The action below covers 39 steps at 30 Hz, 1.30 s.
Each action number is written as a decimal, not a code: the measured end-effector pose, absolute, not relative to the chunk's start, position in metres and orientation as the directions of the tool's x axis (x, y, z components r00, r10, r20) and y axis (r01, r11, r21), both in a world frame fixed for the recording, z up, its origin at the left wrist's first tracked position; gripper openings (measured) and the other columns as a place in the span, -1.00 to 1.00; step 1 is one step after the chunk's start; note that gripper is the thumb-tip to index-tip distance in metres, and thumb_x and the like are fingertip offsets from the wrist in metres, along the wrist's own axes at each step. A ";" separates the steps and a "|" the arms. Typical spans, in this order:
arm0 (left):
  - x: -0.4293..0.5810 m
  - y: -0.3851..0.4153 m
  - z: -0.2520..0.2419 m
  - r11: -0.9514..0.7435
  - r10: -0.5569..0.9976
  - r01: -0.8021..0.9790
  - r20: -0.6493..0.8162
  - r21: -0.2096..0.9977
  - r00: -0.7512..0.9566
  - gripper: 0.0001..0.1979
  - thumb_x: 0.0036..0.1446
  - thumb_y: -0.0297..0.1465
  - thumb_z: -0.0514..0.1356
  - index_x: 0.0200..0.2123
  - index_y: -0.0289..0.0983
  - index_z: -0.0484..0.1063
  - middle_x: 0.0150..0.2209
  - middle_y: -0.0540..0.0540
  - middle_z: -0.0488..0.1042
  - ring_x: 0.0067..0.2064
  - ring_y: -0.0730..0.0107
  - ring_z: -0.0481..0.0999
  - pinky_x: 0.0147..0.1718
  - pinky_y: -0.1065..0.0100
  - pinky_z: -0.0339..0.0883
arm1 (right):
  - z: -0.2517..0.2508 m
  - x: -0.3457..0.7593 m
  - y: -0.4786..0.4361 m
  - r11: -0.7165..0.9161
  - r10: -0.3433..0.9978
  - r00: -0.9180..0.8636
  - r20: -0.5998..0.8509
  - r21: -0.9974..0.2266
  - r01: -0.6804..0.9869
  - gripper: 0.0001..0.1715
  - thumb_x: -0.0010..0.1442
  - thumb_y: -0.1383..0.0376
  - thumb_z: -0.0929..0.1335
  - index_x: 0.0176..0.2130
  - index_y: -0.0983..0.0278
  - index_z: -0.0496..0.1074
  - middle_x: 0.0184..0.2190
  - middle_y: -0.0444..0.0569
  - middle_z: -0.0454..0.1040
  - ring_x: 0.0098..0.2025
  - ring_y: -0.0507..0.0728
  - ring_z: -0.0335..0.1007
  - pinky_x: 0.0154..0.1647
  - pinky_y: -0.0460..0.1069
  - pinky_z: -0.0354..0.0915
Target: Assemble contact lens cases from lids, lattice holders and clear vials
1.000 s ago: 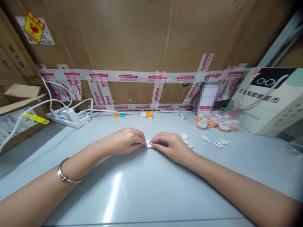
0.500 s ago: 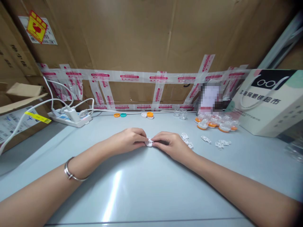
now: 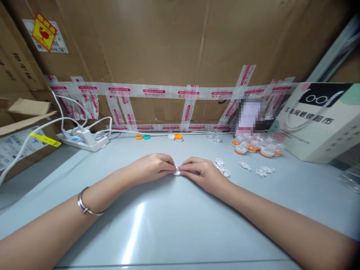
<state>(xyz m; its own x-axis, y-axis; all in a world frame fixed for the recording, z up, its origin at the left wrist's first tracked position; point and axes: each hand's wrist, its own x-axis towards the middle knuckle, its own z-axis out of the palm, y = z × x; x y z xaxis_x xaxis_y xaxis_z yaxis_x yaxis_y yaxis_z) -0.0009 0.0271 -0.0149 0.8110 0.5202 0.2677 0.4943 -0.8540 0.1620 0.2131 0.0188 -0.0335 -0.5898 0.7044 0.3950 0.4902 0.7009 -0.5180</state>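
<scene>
My left hand (image 3: pixel 153 167) and my right hand (image 3: pixel 201 171) meet at the middle of the grey table (image 3: pixel 168 221). Both pinch one small white round plastic piece (image 3: pixel 177 171) between their fingertips, low against the tabletop. My fingers are curled closed and hide most of the piece. A silver bangle (image 3: pixel 86 207) sits on my left wrist. Just right of my right hand lie several small white flat plastic parts (image 3: pixel 222 167).
More white parts (image 3: pixel 263 171) and orange-based clear containers (image 3: pixel 254 146) lie at the right, in front of a white carton (image 3: pixel 320 120). Small orange, teal and white rings (image 3: pixel 159 137) sit along the taped cardboard wall. A power strip (image 3: pixel 83 141) with cables lies at the left.
Both hands have squeezed closer over the white piece, so less of it shows. The arms and everything else on the table stayed in place.
</scene>
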 end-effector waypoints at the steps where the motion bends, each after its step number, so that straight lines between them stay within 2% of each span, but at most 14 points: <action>1: -0.001 0.027 -0.015 -0.855 0.518 0.497 0.266 0.146 0.813 -0.76 0.20 -0.46 0.04 -0.18 -0.28 0.49 -0.22 -0.13 0.50 -0.26 0.38 0.50 -0.24 0.39 0.35 | -0.034 0.213 0.019 0.714 0.694 -0.598 0.400 -0.488 0.502 -0.77 0.18 0.26 0.30 -0.20 0.10 0.52 -0.30 -0.07 0.49 -0.28 0.05 0.42 -0.22 -0.06 0.33; 4: 0.000 0.026 -0.016 -0.860 0.506 0.505 0.263 0.076 0.822 -0.75 0.21 -0.46 0.03 -0.18 -0.27 0.49 -0.22 -0.14 0.51 -0.26 0.38 0.51 -0.24 0.38 0.36 | -0.034 0.213 0.018 0.769 0.640 -0.643 0.421 -0.358 0.530 -0.74 0.21 0.28 0.26 -0.19 0.14 0.52 -0.30 -0.03 0.48 -0.26 0.08 0.40 -0.22 -0.04 0.32; 11: 0.003 0.024 -0.020 -0.861 0.425 0.467 0.221 -0.200 0.878 -0.75 0.22 -0.49 0.00 -0.17 -0.34 0.46 -0.23 -0.19 0.50 -0.22 0.26 0.49 -0.25 0.29 0.40 | -0.036 0.214 0.017 0.843 0.489 -0.764 0.422 -0.003 0.538 -0.69 0.24 0.38 0.19 -0.13 0.23 0.45 -0.33 0.06 0.44 -0.30 0.11 0.33 -0.29 -0.01 0.28; 15: 0.005 0.023 -0.021 -0.863 0.408 0.450 0.207 -0.231 0.889 -0.76 0.21 -0.50 0.00 -0.17 -0.37 0.45 -0.24 -0.21 0.50 -0.21 0.23 0.49 -0.27 0.26 0.41 | -0.036 0.214 0.016 0.839 0.469 -0.791 0.392 0.081 0.538 -0.71 0.24 0.39 0.19 -0.14 0.28 0.44 -0.34 0.08 0.42 -0.32 0.12 0.31 -0.31 0.00 0.26; 18: 0.004 0.023 -0.019 -0.869 0.424 0.461 0.212 -0.179 0.881 -0.76 0.20 -0.53 0.00 -0.18 -0.35 0.45 -0.22 -0.20 0.50 -0.22 0.25 0.49 -0.25 0.28 0.40 | -0.034 0.214 0.015 0.837 0.494 -0.768 0.407 0.016 0.547 -0.70 0.24 0.37 0.18 -0.18 0.27 0.46 -0.34 0.08 0.43 -0.34 0.11 0.32 -0.33 -0.01 0.27; 25: -0.006 0.026 0.004 -0.858 0.511 0.498 0.296 0.122 0.807 -0.76 0.21 -0.47 0.01 -0.19 -0.31 0.46 -0.18 -0.16 0.49 -0.20 0.36 0.49 -0.19 0.37 0.34 | -0.022 0.219 0.013 0.793 0.606 -0.682 0.409 -0.247 0.557 -0.72 0.19 0.27 0.27 -0.09 0.22 0.43 -0.28 0.04 0.45 -0.23 0.13 0.37 -0.22 0.01 0.30; 30: -0.021 0.030 0.026 -0.733 0.678 0.667 0.224 0.137 0.700 -0.78 0.18 -0.42 0.03 -0.28 -0.29 0.49 -0.23 -0.12 0.51 -0.27 0.36 0.49 -0.26 0.37 0.32 | -0.024 0.217 0.016 0.697 0.717 -0.586 0.376 -0.397 0.597 -0.58 0.12 0.17 0.33 -0.03 0.27 0.38 -0.17 0.05 0.42 -0.10 0.17 0.29 -0.05 0.07 0.24; 34: -0.033 0.021 0.029 -0.673 0.739 0.721 0.151 0.163 0.656 -0.76 0.17 -0.40 0.03 -0.31 -0.27 0.50 -0.28 -0.10 0.51 -0.28 0.36 0.47 -0.28 0.38 0.29 | -0.026 0.211 0.019 0.658 0.750 -0.598 0.284 -0.422 0.624 -0.51 0.07 0.19 0.34 0.00 0.26 0.34 -0.13 0.04 0.36 -0.04 0.19 0.21 0.03 0.12 0.16; 39: -0.042 0.002 0.021 -0.587 0.802 0.758 0.071 0.285 0.594 -0.81 0.10 -0.27 0.11 -0.36 -0.24 0.46 -0.34 -0.03 0.49 -0.34 0.40 0.44 -0.39 0.45 0.26 | -0.026 0.208 0.019 0.668 0.738 -0.622 0.260 -0.413 0.620 -0.58 0.05 0.24 0.33 -0.04 0.19 0.36 -0.17 0.00 0.35 -0.08 0.19 0.20 -0.01 0.13 0.15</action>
<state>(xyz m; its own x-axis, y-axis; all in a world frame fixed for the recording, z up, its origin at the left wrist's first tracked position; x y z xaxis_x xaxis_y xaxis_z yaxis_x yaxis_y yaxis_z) -0.0423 0.0016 0.0205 0.5937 0.8016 0.0711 0.7581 -0.5867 0.2847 0.2083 0.0190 -0.0257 -0.6221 0.7384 0.2605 0.6196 0.6676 -0.4127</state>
